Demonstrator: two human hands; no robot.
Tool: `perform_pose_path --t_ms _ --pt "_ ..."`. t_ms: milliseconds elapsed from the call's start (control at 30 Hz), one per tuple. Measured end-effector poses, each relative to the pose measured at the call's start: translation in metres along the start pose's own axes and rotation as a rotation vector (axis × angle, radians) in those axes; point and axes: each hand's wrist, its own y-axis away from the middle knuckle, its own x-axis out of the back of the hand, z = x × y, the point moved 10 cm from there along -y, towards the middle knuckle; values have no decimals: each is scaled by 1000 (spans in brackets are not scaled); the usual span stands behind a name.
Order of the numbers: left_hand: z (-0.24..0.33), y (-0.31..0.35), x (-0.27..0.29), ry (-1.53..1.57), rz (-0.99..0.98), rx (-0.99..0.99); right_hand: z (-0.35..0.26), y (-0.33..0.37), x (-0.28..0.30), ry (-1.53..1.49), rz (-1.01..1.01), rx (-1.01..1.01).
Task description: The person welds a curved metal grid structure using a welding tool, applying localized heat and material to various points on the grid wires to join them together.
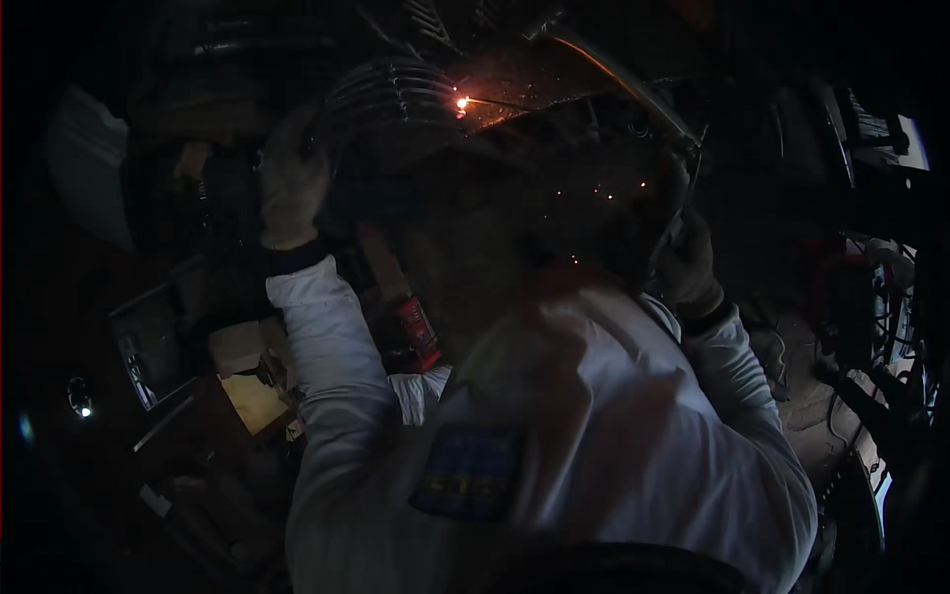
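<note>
Most of the scene is dark. My left hand (294, 183), in a pale work glove, is at the left end of a curved wire grille (391, 94); its fingers look curled at the grille, but shadow hides their grip. A bright orange welding spot (462, 103) glows at the grille's right end. From it a thin welding rod (505, 104) runs rightward into the dark. My right hand (690, 265), also gloved, is closed low on the right around a dark handle, apparently the welding electrode holder, whose outline is mostly lost in shadow.
Sparks (610, 196) fly between my arms. A bent metal bar (623, 74) slants beyond my right hand. Left of my body lie an opened cardboard box (242, 351) and a red box (419, 334). Cables (841, 436) trail at the right.
</note>
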Motion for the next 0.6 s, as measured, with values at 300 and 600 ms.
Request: perform_pose_path --t_ms 300,600 --pt "8 -2 6 117 -8 2 -9 -12 -14 -24 -117 -98" --pt "-16 -3 -7 91 -16 111 -19 -17 -25 -227 -186 -34"
